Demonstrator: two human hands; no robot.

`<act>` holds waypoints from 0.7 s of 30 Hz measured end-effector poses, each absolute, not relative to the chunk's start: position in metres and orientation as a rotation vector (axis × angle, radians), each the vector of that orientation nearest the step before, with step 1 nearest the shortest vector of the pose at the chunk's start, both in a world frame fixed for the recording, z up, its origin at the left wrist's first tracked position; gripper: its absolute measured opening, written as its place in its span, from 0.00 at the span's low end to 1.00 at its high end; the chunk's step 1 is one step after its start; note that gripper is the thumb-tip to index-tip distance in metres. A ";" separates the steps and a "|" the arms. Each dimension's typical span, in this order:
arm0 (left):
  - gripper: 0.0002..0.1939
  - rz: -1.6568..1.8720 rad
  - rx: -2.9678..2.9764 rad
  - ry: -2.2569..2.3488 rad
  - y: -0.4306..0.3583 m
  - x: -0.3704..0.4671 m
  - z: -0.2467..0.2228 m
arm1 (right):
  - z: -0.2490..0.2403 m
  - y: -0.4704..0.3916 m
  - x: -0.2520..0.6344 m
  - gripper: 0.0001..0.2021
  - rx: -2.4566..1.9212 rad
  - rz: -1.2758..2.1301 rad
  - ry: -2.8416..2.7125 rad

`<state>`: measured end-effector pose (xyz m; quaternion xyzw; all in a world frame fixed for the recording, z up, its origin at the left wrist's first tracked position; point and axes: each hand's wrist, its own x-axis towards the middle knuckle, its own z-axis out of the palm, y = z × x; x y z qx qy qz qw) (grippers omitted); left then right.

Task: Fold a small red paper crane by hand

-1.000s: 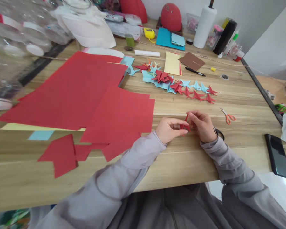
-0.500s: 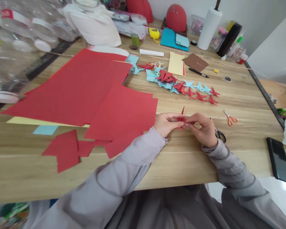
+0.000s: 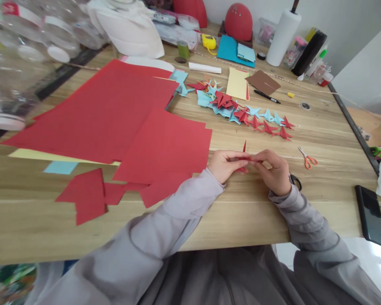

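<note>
Between my two hands is a small red origami crane [image 3: 244, 147], one thin point sticking up and a bit of red showing below the fingers. My left hand [image 3: 226, 163] pinches it from the left with thumb and forefinger. My right hand [image 3: 273, 169] grips its right side, fingertips almost touching those of the left. The fingers hide most of the folds. Beyond the hands lie finished red cranes [image 3: 268, 128] and light blue cranes [image 3: 254, 112] in rows and a heap. Black-handled scissors [image 3: 295, 182] lie partly hidden behind my right wrist.
Large red paper sheets [image 3: 108, 114] cover the left of the table, with red offcuts [image 3: 90, 195] in front. Orange-handled scissors [image 3: 307, 159] and a phone [image 3: 371, 216] lie to the right. Plastic bottles [image 3: 28, 63] crowd the far left; a tape measure [image 3: 208, 41] is at the back.
My right fingertips have shifted slightly right, and more red paper shows below my left thumb. Both hands keep hold of the crane. The view has tilted slightly.
</note>
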<state>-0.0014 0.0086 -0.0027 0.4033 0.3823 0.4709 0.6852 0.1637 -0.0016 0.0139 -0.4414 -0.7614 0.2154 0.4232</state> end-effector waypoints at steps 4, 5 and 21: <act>0.17 1.024 0.787 0.837 0.009 -0.001 -0.004 | 0.015 0.000 0.164 0.05 -1.170 0.609 -1.900; 0.16 1.026 0.754 0.829 0.009 0.000 -0.005 | 0.015 0.000 0.164 0.05 -1.181 0.648 -1.894; 0.13 0.936 0.684 0.838 0.010 -0.003 0.003 | 0.015 0.002 0.161 0.14 -1.167 1.436 -1.343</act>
